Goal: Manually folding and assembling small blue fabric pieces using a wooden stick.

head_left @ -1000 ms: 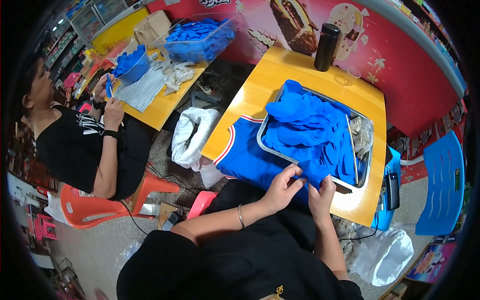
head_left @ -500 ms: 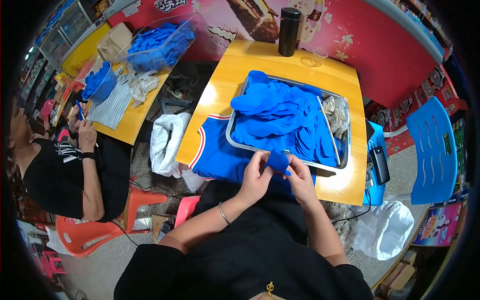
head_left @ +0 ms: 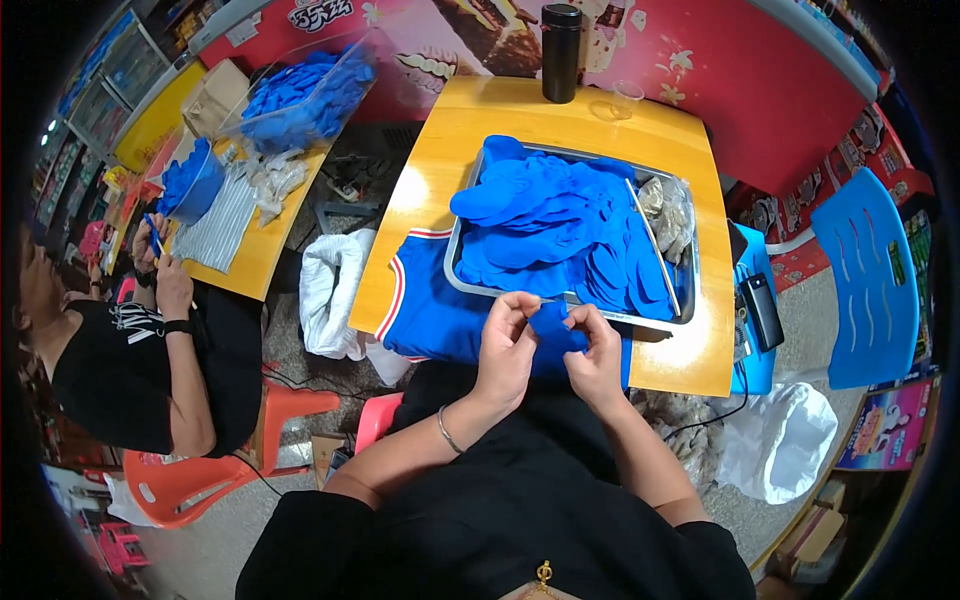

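Left hand: The person's left hand (head_left: 508, 345), at the centre of the frame, pinched the left side of a small, flat, dark-blue piece of fabric-like material (head_left: 549, 327) between thumb and fingers.
Right hand: The right hand (head_left: 597, 352) pinched the same piece from its right side, thumb and fingers drawn together.
Held blue piece: It sat between both sets of fingertips, neither hand nearer. Its long axis seemed to slant from upper left to lower right; its lower end blended into blue behind.
Blue pile: Just above the fingers, rounded, bright-blue flat pieces (head_left: 545, 215) lay heaped in a rectangular silver metal tray (head_left: 453, 262).
Tray edge: The near rim ran right above the fingertips, limiting room upward.
Blue jersey: A blue garment with red-and-white trim (head_left: 430, 300) lay below the tray.
Yellow table: Bare wood of the glossy yellow tabletop (head_left: 690, 368) showed right of the right hand.
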A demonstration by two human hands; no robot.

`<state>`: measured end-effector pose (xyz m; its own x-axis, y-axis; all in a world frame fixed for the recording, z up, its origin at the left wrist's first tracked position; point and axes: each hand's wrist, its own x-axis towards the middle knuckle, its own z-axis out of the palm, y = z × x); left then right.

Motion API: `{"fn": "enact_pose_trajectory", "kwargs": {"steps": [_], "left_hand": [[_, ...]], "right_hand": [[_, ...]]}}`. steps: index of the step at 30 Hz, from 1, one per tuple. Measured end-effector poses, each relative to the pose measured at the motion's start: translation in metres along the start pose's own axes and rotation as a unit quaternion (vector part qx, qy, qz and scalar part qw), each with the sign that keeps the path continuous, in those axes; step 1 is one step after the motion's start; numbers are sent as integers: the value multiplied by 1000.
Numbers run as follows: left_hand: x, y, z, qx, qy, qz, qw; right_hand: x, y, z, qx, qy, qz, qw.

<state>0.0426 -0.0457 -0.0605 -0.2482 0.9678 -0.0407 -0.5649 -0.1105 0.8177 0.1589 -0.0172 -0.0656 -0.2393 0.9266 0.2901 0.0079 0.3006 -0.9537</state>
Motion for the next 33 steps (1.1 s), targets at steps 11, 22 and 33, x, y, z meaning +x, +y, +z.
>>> {"fn": "enact_pose_trajectory", "kwargs": {"steps": [11, 22, 33], "left_hand": [[-2, -3, -8, 42, -4, -87, 995], [1, -14, -21, 132, -35, -33, 990], [3, 4, -24, 92, -156, -81, 980]], "right_hand": [[0, 4, -1, -172, -24, -86, 981], [5, 8, -5, -44, -25, 32, 998], [0, 8, 0, 135, -70, 129, 980]]}}
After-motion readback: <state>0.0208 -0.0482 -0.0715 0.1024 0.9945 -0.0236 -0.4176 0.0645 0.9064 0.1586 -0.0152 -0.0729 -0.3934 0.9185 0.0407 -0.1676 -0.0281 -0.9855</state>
